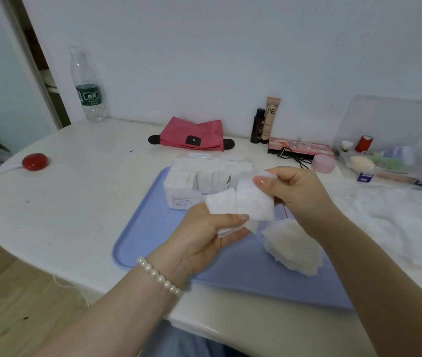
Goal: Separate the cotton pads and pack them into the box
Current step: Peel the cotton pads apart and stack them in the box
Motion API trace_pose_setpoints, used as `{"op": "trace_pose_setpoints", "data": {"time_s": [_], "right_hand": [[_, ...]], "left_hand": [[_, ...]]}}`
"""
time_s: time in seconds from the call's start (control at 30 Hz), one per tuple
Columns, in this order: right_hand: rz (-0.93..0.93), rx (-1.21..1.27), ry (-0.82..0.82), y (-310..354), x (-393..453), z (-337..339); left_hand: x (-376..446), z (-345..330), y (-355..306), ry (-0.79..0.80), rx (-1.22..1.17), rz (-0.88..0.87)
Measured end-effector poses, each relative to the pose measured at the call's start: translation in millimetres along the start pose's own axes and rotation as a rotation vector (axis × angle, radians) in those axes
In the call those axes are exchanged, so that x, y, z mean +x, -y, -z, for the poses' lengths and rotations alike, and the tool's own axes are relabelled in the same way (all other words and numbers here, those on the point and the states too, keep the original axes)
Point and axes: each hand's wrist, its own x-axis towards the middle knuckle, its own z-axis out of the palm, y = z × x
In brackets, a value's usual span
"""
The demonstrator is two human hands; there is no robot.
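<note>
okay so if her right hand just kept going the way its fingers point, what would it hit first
The right hand points left and slightly away, pinching a cotton pad. Continuing that way, it would probably first meet the clear box of packed pads on the blue tray, though depth is uncertain.

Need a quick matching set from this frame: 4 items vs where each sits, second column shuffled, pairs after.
Things:
1. box of cotton pads
2. red round object
3. water bottle
4. pink pouch

Places:
A. far left corner, by the wall
B. on the blue tray
C. against the wall, behind the tray
D. near the table's left edge

Pairs: 1-B, 2-D, 3-A, 4-C
</note>
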Motion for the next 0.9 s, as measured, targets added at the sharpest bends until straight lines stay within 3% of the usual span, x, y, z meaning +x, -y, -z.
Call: {"op": "trace_pose_setpoints", "data": {"time_s": [0.17, 0.27, 0.33, 0.43, 0.53, 0.77, 0.9], "right_hand": [[0.097, -0.023, -0.073, -6.3, -2.7, -1.8], [0.151, -0.007, -0.244, -4.8, -1.9, 0.1], [0.134, 0.132, -0.322, 3.5, -2.1, 4.8], [-0.006, 0.453, -0.117, 18.6, -5.8, 7.6], [-0.160, 0.314, 0.113, 20.4, -11.1, -3.7], [-0.117, 0.007, 0.035, 6.2, -10.8, -16.7], [-0.131, -0.005, 0.060, 5.8, -9.6, -14.7]], "left_hand": [[2.0, 3.7, 1.6, -0.034, 0.025, -0.019], [2.3, 5.6, 2.0, -0.048, 0.020, -0.005], [3.1, 6.4, 1.9, -0.048, 0.021, -0.002], [4.5, 5.9, 2.0, -0.027, 0.029, -0.008], [3.9, 1.0, 3.8, 0.020, 0.060, -0.015], [-0.2, -1.9, 2.5, 0.142, 0.120, 0.019], [-1.0, 4.0, -0.9, 0.223, 0.059, 0.062]]}}
